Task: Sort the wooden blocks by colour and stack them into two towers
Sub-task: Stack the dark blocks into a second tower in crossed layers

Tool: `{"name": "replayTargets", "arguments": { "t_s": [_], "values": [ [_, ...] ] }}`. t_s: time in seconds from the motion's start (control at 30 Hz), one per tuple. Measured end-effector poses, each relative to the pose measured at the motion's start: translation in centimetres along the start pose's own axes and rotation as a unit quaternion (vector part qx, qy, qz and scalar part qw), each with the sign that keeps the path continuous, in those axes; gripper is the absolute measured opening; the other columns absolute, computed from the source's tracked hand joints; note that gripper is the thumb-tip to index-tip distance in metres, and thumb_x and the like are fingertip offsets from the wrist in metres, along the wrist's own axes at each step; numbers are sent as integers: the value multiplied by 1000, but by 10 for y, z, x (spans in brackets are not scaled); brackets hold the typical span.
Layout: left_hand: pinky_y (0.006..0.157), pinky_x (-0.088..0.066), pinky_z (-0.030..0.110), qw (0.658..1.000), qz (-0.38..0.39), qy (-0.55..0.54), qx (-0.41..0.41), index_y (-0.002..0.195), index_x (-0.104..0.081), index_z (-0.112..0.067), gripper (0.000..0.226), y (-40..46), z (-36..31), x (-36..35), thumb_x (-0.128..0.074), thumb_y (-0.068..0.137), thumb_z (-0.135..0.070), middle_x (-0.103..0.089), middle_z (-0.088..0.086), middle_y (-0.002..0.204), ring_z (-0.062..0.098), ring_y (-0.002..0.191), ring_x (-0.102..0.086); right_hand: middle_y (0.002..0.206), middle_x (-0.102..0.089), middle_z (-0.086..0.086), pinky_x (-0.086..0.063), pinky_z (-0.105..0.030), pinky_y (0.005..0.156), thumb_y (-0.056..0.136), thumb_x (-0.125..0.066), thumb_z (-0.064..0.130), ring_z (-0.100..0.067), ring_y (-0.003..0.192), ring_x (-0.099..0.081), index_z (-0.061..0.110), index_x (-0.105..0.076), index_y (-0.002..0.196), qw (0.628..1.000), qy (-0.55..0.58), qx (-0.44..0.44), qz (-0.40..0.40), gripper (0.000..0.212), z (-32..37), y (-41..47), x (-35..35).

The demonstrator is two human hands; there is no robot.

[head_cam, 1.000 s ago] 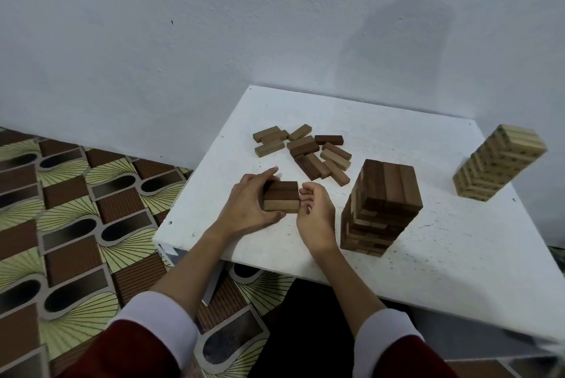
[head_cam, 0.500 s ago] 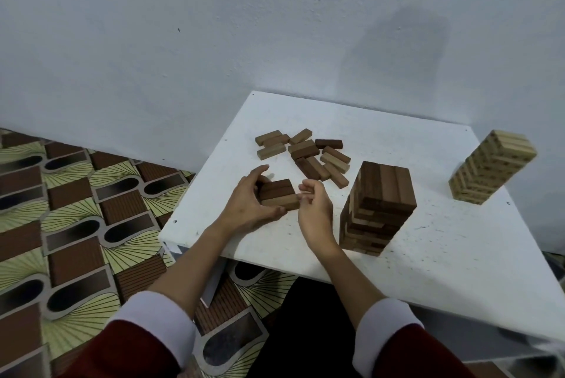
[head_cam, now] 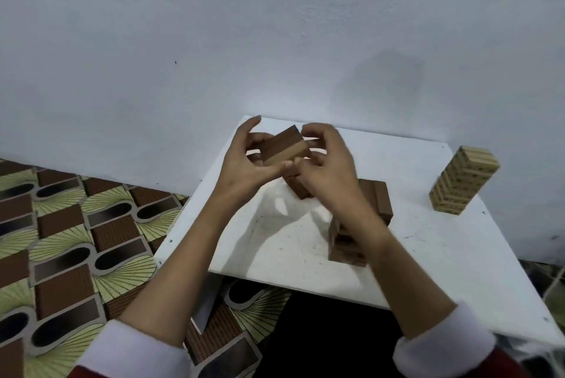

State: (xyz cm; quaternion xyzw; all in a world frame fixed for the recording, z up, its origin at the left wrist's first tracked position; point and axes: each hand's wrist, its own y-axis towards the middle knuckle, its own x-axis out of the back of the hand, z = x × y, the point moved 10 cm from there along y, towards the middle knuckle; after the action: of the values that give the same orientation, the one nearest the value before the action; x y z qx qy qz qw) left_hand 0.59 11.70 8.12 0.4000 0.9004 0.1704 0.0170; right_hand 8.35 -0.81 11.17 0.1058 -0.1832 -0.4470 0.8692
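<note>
Both your left hand (head_cam: 244,163) and right hand (head_cam: 324,160) grip the blocks (head_cam: 286,148), lifted; dark tower (head_cam: 370,209) sits right, nearer your right hand.

The right hand (head_cam: 327,163) and forearm are hiding much of the brown tower (head_cam: 363,224). Both hands are covering most loose blocks (head_cam: 298,189) behind them.

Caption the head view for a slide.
Both hands, left and right, lift a bundle of brown blocks above the white table, dark tower and light tower standing.
</note>
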Motion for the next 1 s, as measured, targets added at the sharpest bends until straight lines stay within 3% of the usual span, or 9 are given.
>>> {"name": "replayTargets", "arguments": {
  "t_s": [0.07,0.17,0.27,0.43,0.53,0.63,0.83,1.0],
  "values": [
    [78,-48,14,999,28,16,-17,136,-39,-28,93,1,-17,-17,-83,55,-29,-59,-4,112,-3,92,-61,126,-50,3,-50,-25,88,80,-62,-4,-13,111,-54,26,-49,115,998,-24,9,53,48,10,1,23],
    [80,-50,16,993,91,64,-34,138,-37,-33,95,2,-33,-57,-87,58,-25,-58,-8,112,4,100,-59,135,-45,5,-35,-21,107,78,-69,0,-5,127,-42,24,-43,129,986,-91,14,138,62,10,-1,58],
    [66,-47,8,983,155,93,-43,140,-34,-32,94,-1,-36,-95,-86,64,-15,-56,-13,109,-8,93,-57,134,-49,9,-29,-23,112,76,-75,7,4,127,-41,29,-38,132,970,-142,-6,195,71,-5,-8,86],
    [79,-43,10,961,229,143,-52,144,-27,-30,101,-10,-29,-136,-87,63,-22,-55,-9,114,6,104,-55,125,-50,15,-27,-24,111,73,-78,12,5,123,-43,30,-37,135,961,-198,-28,190,76,-36,-19,112],
    [80,-45,11,953,251,162,-50,147,-20,-29,106,-12,-22,-144,-86,64,-22,-55,-8,114,5,101,-57,125,-50,15,-26,-19,108,72,-78,13,2,124,-42,29,-36,137,961,-201,-38,185,78,-52,-22,115],
    [79,-48,15,949,264,165,-41,148,-17,-29,109,-12,-14,-146,-86,64,-20,-55,-6,115,5,98,-60,128,-49,12,-26,-6,98,73,-78,15,0,124,-42,30,-35,138,961,-202,-46,185,80,-65,-21,114],
    [77,-42,5,946,271,175,-29,148,-18,-30,107,-13,-3,-149,-85,65,-21,-53,-12,113,-5,99,-54,130,-45,13,-26,3,89,75,-75,16,2,124,-39,33,-32,140,958,-205,-55,193,80,-76,-22,113],
    [88,-41,18,939,287,188,-32,148,-15,-33,113,-15,2,-148,-87,62,-30,-49,-14,117,6,107,-51,132,-43,12,-24,0,92,73,-78,17,1,126,-36,30,-28,143,955,-205,-60,207,87,-80,-23,111]
  ]
}}
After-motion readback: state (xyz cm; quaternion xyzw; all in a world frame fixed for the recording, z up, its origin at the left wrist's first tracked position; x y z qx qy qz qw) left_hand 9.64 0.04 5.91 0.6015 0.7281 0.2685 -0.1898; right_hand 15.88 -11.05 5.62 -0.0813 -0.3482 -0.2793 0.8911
